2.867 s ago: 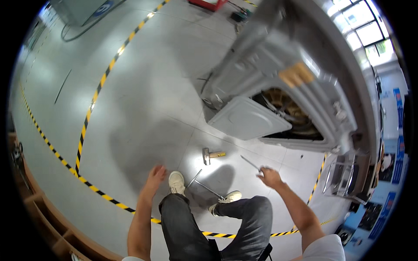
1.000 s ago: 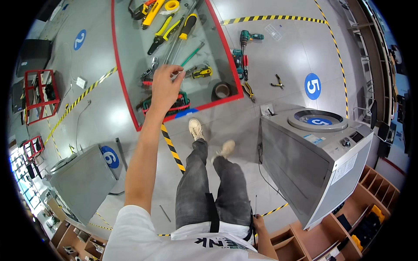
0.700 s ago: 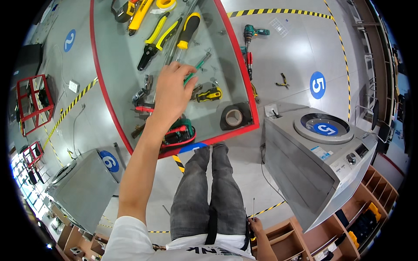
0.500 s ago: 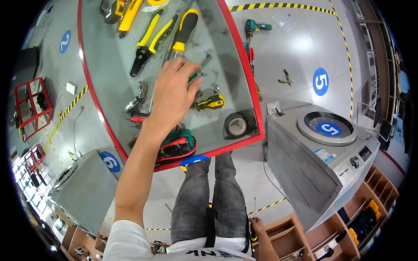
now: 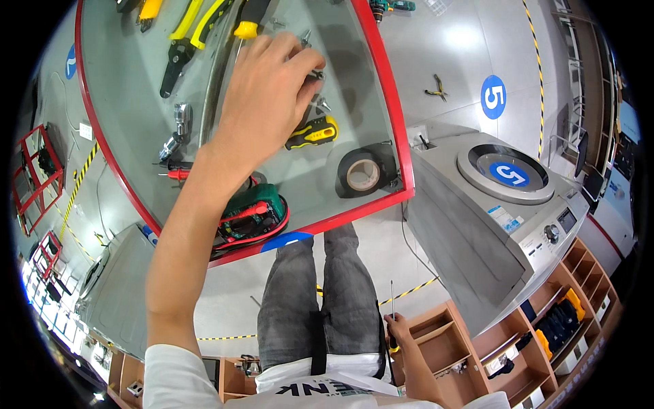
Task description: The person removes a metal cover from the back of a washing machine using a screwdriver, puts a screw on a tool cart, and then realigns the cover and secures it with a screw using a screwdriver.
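Since half a second ago the left hand point(image 5: 262, 102) has crept toward the upper part of the view, and the green rod that showed beside its thumb is now hidden; the whole table point(image 5: 383, 68) has also slid up and left with the camera. At the left lie the pliers point(image 5: 178, 65), with the chrome piece point(image 5: 181, 117) and the red probe point(image 5: 178, 174) below. The forearm passes over the clutter near the green device point(image 5: 262, 204), so the wrist is best held high (a dragged lead would pull things along). Next comes the long screwdriver point(image 5: 251, 15), its handle just above the knuckles; fingertips, rather than a flat palm, would keep its shaft from rolling. The fingers curl downward with the thumb close by, but whether they grasp anything I cannot tell, since the back of the hand covers them. Just beside the thumb lies the metal bit point(image 5: 324, 105) on the tabletop, and below it the short driver point(image 5: 313, 133); a narrow pinch from above should leave both undisturbed. Farther right the tape point(image 5: 361, 174) sits near the corner. Lastly, the right hand point(image 5: 397, 327) grips the slim screwdriver point(image 5: 392, 298) at hip level, shaft upward; its tip should stay well away from the body.
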{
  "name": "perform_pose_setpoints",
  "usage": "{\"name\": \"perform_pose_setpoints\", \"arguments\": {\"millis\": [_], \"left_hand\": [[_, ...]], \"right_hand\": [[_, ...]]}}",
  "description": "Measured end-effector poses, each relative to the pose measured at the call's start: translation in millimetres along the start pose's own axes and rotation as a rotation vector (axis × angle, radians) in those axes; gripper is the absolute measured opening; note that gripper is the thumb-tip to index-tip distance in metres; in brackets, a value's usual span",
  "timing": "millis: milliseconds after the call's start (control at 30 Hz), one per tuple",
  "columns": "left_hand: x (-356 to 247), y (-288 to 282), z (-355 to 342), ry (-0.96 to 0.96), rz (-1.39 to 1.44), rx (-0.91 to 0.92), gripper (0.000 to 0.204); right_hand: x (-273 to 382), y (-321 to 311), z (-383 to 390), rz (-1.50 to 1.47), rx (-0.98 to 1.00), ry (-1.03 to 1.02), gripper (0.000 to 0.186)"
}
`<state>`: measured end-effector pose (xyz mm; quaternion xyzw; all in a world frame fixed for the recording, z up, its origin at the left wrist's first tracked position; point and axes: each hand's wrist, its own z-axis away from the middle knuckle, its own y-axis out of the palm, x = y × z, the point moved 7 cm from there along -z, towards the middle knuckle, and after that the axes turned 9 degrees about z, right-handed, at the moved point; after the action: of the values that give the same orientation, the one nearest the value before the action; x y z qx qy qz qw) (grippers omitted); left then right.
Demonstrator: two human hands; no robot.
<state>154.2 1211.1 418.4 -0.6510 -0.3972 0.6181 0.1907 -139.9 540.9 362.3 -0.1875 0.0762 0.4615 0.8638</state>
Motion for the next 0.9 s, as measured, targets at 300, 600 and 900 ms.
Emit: {"name": "perform_pose_setpoints", "arguments": {"millis": [300,600,900], "left_hand": [[4.0,5.5,-3.1,0.065,0.032,-0.024,0.012],[-19.7,-2.9,1.0,-0.194,0.538,0.121,0.009],[-74.9,51.4,25.1,-0.144,0.124,0.091,0.004]], "right_hand": [[3.9,-1.9,-1.7,0.042,-0.018,-0.024,0.025],[13.2,-3.2,1.0,0.014,-0.027,0.022,0.019],[17.2,-3.1,-10.8,0.001,0.018,-0.017,0.025]]}}
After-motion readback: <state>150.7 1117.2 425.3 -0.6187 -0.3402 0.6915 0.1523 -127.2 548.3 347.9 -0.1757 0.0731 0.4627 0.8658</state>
